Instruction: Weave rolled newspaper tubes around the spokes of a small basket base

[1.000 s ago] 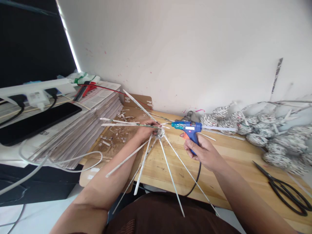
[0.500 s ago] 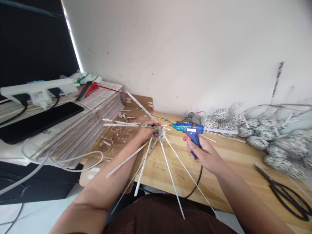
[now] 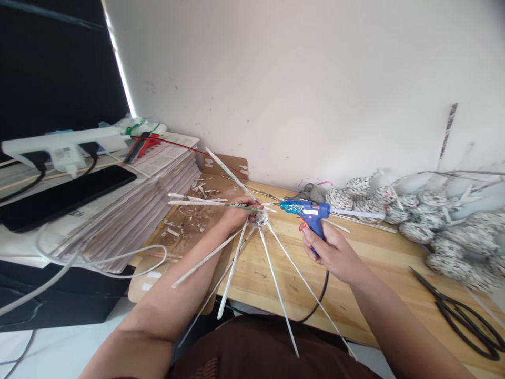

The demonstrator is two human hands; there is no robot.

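In the middle of the head view, my left hand (image 3: 239,210) grips a small woven paper piece (image 3: 260,217) at its centre. Several rolled newspaper sticks (image 3: 272,271) spread out from it like spokes, some pointing down toward my lap and others to the left. My right hand (image 3: 325,245) is closed around the handle of a blue glue gun (image 3: 311,211), with the index finger at its orange trigger. The gun's nozzle points left, close to the woven piece and my left fingers. A clear glue stick (image 3: 357,214) projects from the gun's rear.
Black scissors (image 3: 457,313) lie at the right of the wooden table (image 3: 379,310). Behind them sit bundled woven paper pieces (image 3: 418,230). Left are stacked newspapers (image 3: 173,179), a black phone (image 3: 71,197), a power strip (image 3: 59,141) and a cardboard sheet (image 3: 189,223) with paper scraps.
Almost nothing differs. The glue gun and my right hand have shifted very slightly, and both hands keep their holds.
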